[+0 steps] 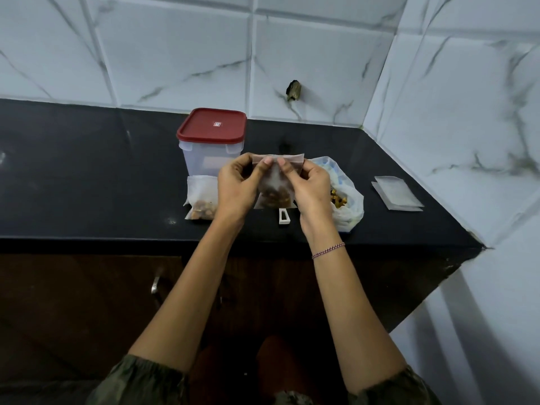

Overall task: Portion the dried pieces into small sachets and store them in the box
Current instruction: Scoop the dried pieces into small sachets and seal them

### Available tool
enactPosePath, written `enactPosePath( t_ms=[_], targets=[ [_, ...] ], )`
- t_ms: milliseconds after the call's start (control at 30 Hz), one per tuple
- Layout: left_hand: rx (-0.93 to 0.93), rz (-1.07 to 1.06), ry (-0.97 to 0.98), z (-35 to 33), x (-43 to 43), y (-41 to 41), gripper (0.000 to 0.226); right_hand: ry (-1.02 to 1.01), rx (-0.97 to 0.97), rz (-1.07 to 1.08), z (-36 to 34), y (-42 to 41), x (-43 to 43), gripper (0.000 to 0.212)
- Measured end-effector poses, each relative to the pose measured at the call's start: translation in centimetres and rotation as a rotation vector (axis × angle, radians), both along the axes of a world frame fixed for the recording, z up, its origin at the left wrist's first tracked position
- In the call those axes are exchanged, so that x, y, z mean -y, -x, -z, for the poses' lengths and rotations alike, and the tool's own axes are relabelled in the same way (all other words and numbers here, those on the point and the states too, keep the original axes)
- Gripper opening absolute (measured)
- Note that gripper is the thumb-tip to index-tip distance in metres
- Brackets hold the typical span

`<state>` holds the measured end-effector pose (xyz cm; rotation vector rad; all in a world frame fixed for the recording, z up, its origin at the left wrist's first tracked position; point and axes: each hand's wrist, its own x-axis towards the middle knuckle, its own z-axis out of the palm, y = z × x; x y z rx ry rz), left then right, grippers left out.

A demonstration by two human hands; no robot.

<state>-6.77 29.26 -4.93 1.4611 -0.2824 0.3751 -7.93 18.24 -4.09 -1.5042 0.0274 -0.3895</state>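
Note:
A small translucent sachet [274, 192] with brown dried pieces at its bottom hangs upright above the black counter [87, 176]. My left hand [238, 187] and my right hand [309, 187] pinch its top edge between thumbs and fingers. A second filled sachet [200, 198] lies on the counter to the left of my left hand. Behind the hands stands a clear plastic box [201, 154] with a red lid [212, 124] closed on it. A white plastic bag [347, 200] holding yellow-brown dried pieces lies open to the right.
A short stack of empty flat sachets [396, 192] lies at the right end of the counter. A small white clip [284, 216] lies near the front edge below the held sachet. Tiled walls close the back and right. A cabinet handle [155, 285] sits below.

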Motion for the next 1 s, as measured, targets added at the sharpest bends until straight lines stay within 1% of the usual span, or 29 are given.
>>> enactPosePath(
  t_ms=[100, 167, 200, 300, 333, 467, 567, 633, 700, 733, 833, 1000],
  targets=[
    [-0.037, -0.028, 0.116, 0.2, -0.2, 0.2, 0.003, -0.060, 0.011, 0.033, 0.1, -0.1, -0.1, 0.015],
    [-0.056, -0.036, 0.157, 0.3, -0.4, 0.3, 0.006, -0.072, 0.018, 0.019, 0.3, -0.1, -0.2, 0.012],
    [-0.062, -0.041, 0.172, 0.2, -0.4, 0.4, 0.008, -0.076, 0.006, 0.000, 0.4, -0.1, -0.4, 0.015],
    [-0.045, -0.040, 0.212, 0.1, -0.4, 0.6, 0.013, -0.052, -0.043, -0.053, 0.8, -0.2, -1.1, 0.038],
    [-0.033, -0.037, 0.215, 0.0, -0.3, 0.6, 0.013, -0.056, -0.051, -0.054, 0.9, -0.3, -1.2, 0.040],
    [0.005, -0.049, 0.188, 0.3, -0.4, 0.6, 0.011, -0.125, -0.077, -0.049, 0.8, -0.4, -1.3, 0.034],
    [0.008, -0.062, 0.189, 0.5, -0.3, 0.4, 0.009, -0.170, -0.036, -0.040, 0.7, -0.1, -1.7, 0.030],
    [-0.010, -0.087, 0.193, 0.5, -0.1, 0.6, 0.012, -0.165, 0.013, -0.022, 0.7, 0.0, -1.9, 0.023],
    [-0.014, -0.139, 0.190, 0.6, 0.4, 0.8, 0.016, -0.148, 0.055, 0.001, 0.8, 0.2, -2.2, 0.013],
    [-0.003, -0.168, 0.186, 0.6, 0.6, 1.0, 0.017, -0.144, 0.070, 0.021, 0.9, 0.3, -2.4, 0.012],
    [0.056, -0.295, 0.137, 0.8, 1.3, 1.1, 0.016, -0.120, 0.161, 0.107, 1.3, 0.5, -3.0, 0.027],
    [0.171, -0.529, 0.045, 1.0, 2.3, 1.2, 0.017, -0.002, 0.285, 0.261, 1.9, 0.6, -4.1, 0.032]
  ],
)
